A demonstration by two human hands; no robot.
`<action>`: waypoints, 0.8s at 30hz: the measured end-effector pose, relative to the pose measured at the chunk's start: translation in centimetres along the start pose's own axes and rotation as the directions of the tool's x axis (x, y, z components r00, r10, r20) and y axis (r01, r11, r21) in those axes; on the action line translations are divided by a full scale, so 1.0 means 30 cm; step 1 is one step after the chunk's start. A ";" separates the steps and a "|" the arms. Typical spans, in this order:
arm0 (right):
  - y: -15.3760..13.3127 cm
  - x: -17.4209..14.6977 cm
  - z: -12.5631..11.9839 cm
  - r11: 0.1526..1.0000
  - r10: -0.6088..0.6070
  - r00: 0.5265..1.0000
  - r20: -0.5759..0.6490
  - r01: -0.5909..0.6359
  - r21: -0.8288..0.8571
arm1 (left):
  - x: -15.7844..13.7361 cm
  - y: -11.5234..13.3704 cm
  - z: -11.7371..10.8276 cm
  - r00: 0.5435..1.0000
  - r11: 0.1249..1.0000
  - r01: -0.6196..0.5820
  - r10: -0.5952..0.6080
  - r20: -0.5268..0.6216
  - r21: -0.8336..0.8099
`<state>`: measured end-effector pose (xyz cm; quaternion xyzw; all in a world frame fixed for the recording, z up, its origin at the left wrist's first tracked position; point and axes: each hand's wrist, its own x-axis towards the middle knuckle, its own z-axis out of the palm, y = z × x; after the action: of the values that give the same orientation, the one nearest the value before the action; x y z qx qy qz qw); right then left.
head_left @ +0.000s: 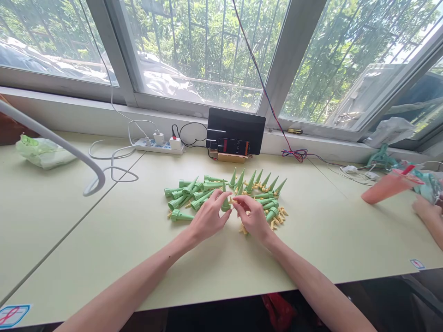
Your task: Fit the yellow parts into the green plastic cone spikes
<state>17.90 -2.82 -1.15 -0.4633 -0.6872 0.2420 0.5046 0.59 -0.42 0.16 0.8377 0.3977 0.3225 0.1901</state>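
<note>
At the near left corner of your pale table [104, 258], a sticker [14, 315] bears a red looping mark inside a blue border; a smaller bordered sticker [417, 263] sits near the front edge at the right, its mark too small to read. Both your forearms reach forward from the front edge and angle inward until the hands nearly meet. Your left hand [208, 216] is closed by thumb and fingers around a green cone [225, 204], held point up in front of the pile. Your right hand [253, 216] has its thumb and fingertips pinched together on a small yellow piece [232, 200] just beside that cone; you cannot tell whether the two touch. Loose yellow pieces [277, 222] lie beyond and right of your right hand, green cones [180, 201] lie on their sides to the left, and upright cones [258, 177] stand in a curved row behind. At the far right, another person's hand [426, 207] rests near a reddish drink cup [387, 186]. Farther back, a phone [234, 146] shows light digits too small to read surely, leaning before a dark panel [256, 131] below the window [207, 55].
</note>
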 end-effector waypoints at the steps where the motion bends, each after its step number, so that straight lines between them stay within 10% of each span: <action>1: 0.001 0.000 0.000 1.000 -0.001 1.000 0.001 0.001 0.001 | 0.000 -0.001 0.001 1.000 1.000 0.002 -0.002 -0.003 0.008; 24: 0.010 -0.001 0.003 0.999 0.033 0.999 0.021 -0.032 -0.038 | -0.004 -0.002 0.007 0.999 0.999 -0.019 0.020 -0.026 0.028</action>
<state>17.94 -2.69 -1.43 -0.4812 -0.6894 0.2420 0.4843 0.64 -0.49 -0.08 0.8397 0.3964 0.3297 0.1702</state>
